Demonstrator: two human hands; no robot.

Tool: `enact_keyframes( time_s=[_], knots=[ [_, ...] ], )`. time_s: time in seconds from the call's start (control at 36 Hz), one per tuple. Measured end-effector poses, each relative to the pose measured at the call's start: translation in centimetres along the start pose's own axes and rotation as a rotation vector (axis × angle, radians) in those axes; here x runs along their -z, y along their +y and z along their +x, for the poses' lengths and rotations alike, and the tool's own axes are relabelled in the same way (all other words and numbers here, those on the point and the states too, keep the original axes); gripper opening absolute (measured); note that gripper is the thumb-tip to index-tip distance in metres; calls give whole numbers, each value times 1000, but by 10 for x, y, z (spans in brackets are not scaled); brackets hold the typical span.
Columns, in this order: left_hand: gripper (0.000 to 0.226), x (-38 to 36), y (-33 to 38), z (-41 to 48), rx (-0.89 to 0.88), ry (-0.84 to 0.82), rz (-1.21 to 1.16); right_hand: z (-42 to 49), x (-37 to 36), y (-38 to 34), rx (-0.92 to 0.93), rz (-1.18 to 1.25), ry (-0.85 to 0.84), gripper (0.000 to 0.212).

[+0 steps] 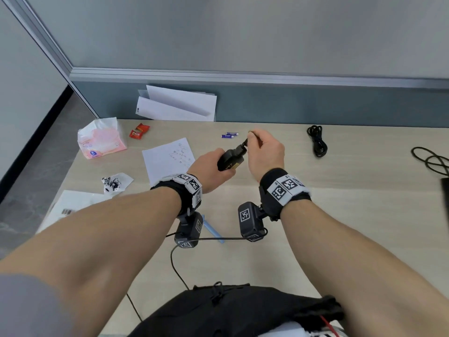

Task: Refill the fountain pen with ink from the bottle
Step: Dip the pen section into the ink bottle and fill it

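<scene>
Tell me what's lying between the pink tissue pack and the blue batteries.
In the head view, two red candies lie between the tissue pack and the batteries, nearer the tissues; the top corner of the handwritten sheet reaches there too.

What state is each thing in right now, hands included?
ink bottle: open, tilted, gripped by the left hand
fountain pen: one end at the bottle's mouth, pinched by the right hand
tissue pack: open, a tissue sticking out
stained tissue: crumpled, blotted black, lying on the desk
black cable: coiled, lying loose
batteries: lying flat, side by side
</scene>
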State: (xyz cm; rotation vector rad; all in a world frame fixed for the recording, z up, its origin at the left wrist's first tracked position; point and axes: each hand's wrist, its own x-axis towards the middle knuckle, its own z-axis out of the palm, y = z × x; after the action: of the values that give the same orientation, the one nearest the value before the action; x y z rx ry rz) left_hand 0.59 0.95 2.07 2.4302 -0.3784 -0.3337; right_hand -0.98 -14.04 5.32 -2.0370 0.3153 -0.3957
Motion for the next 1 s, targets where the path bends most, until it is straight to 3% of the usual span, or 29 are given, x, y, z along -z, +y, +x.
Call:
enact_keyframes(
  time_s=[1.0],
  knots=[
    [35, 56, -20, -19, 151, 167, -42, -17, -35, -70, 157, -13, -124, 16]
  ],
)
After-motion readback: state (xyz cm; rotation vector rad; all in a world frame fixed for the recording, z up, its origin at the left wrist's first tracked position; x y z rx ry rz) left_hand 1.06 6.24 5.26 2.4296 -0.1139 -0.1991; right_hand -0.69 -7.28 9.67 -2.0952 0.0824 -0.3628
